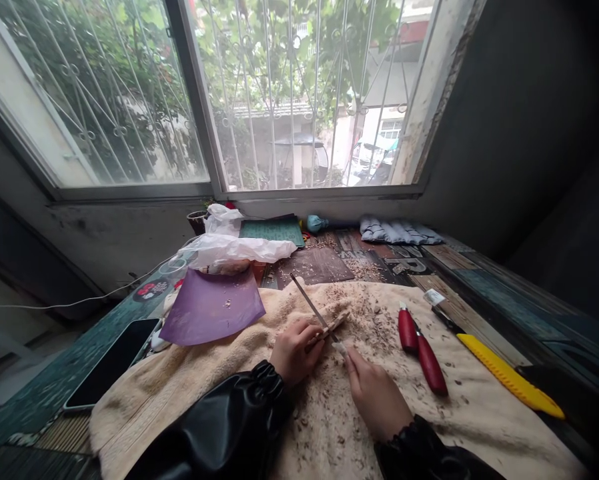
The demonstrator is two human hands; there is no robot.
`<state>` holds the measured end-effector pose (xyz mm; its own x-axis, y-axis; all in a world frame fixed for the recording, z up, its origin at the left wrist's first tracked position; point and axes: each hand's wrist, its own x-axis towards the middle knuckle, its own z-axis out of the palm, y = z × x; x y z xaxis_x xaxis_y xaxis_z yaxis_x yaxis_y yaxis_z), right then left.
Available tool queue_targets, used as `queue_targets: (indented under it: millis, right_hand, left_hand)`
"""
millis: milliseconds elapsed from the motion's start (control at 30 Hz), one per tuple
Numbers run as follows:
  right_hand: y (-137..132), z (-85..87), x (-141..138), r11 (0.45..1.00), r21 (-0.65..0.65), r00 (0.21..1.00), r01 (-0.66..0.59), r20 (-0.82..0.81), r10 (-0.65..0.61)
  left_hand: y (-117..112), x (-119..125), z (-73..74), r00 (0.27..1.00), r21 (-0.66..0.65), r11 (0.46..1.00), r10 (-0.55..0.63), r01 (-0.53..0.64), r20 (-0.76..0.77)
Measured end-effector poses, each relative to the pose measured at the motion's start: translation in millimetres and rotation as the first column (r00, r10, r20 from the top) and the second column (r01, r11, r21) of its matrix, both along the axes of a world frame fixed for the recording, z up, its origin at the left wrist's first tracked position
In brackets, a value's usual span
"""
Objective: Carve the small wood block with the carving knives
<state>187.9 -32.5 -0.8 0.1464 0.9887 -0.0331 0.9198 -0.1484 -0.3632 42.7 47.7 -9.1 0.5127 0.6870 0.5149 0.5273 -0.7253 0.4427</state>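
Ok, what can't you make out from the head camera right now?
Head view:
- near end of the thin tool: hidden under the fingertips of the right hand; its kind is unclear.
- shape of the wooden piece: mostly covered by the left hand.
- whatever lies under the white plastic bag: covered by it.
- working ends of the red-handled tools: too small to tell.

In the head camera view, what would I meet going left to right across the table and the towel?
From the left: dark phone → purple sheet → left hand, gripping a wooden piece → right hand, holding a thin metal rod → red-handled tool → yellow utility knife.
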Motion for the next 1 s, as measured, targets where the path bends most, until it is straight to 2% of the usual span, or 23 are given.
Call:
queue_targets:
  millis: [267,600,833,1000]
  right_hand:
    - [-0.1,-2.9,1.3,0.999,0.04,0.998,-0.025,-0.059,0.028]
    - [2.8,-5.0,2.8,0.997,0.066,0.998,-0.04,-0.04,0.043]
    - [-1.4,4.1,1.9,0.998,0.059,0.999,-0.034,-0.031,0.036]
    - [0.0,4.9,-2.6,0.998,0.055,0.999,0.009,-0.044,-0.007]
  left_hand:
    - [1.2,-0.1,-2.2,1.0,0.036,0.999,-0.015,0.016,-0.009]
    - [1.2,-1.4,-0.7,0.997,0.119,0.992,-0.022,0.03,-0.074]
    - [-0.4,1.7,1.7,0.99,0.192,0.979,-0.043,0.068,-0.132]
    - [-1.5,4.6,-0.1,0.99,0.222,0.975,0.018,0.014,-0.143]
